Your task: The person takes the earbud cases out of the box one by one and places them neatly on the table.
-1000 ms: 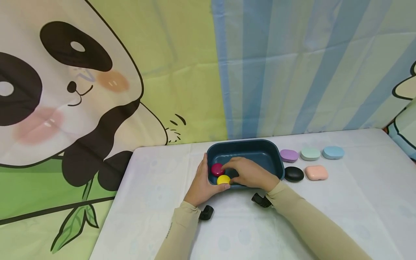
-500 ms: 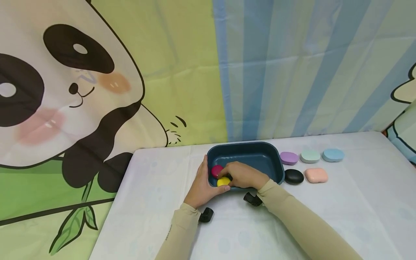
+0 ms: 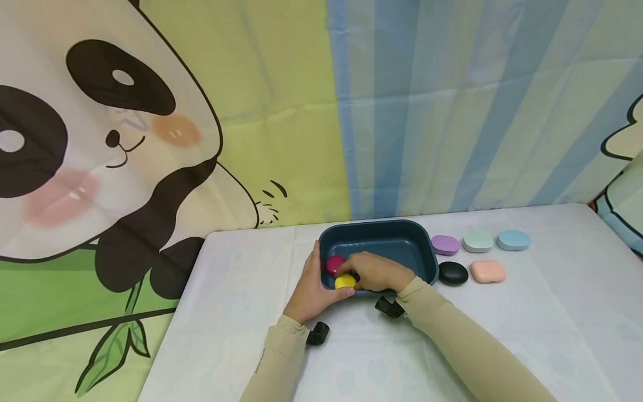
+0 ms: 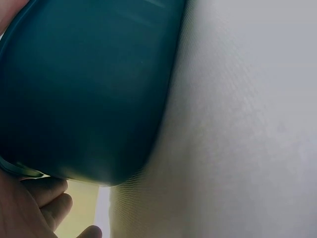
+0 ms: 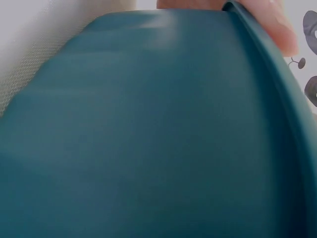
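A dark teal oblong basin (image 3: 402, 245) stands on the table. My left hand (image 3: 308, 290) grips its near left corner, with fingers along the left wall and thumb along the front rim. The left wrist view shows that hand's fingertips past the outer wall (image 4: 89, 99). My right hand (image 3: 379, 271) reaches into the basin over the front rim and pinches a smooth, rounded yellow piece (image 3: 344, 281) between thumb and forefinger. Just behind it lies a rounded crimson piece (image 3: 334, 264) inside the basin. In the right wrist view the basin's outer wall (image 5: 148, 124) hides most of the hand.
Right of the basin, small rounded pieces lie in two rows: purple (image 3: 445, 245), mint (image 3: 478, 243) and blue (image 3: 513, 240) behind, black (image 3: 453, 273) and peach (image 3: 488, 272) in front. The black one lies close to the basin. A printed curtain (image 3: 281, 111) hangs behind the table (image 3: 241, 279).
My right hand has shifted slightly left, and its forefinger has moved from the crimson piece onto the yellow piece. The left hand keeps its place on the basin.
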Tool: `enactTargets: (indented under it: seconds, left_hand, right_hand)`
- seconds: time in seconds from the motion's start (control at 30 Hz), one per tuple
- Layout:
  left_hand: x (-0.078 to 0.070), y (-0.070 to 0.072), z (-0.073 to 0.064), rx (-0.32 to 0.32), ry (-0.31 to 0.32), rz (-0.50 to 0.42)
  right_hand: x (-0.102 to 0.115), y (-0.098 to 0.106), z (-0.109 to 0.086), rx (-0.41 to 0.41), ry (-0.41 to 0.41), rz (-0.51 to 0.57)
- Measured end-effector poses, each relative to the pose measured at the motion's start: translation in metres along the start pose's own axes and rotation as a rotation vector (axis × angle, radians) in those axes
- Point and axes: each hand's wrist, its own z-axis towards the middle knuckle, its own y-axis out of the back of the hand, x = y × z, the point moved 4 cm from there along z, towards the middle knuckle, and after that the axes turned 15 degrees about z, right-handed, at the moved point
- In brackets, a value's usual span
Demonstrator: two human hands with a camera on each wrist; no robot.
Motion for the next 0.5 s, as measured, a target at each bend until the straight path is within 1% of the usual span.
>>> enactTargets:
  seconds: [0.07,0.23,0.4,0.5]
  left_hand:
    - [-0.0001,0.0002,-0.0001,0.000,0.000,0.002]
    - [-0.0004,0.0002,-0.0001,-0.001,-0.001,-0.005]
    - [-0.0001,-0.0002,0.0005,-0.006,-0.008,-0.010]
    - [0.0009,-0.0005,0.0010,-0.005,-0.002,-0.003]
  right_hand:
    - [0.0005,-0.0002,-0.0001,0.003,0.006,-0.013]
    - [0.0004,0.0002,-0.0005,0.005,-0.009,-0.018]
    - [0.0020,0.0004,0.0001,0.002,0.033,-0.038]
    - [0.0026,-0.0001,0.0007,0.005,0.029,-0.053]
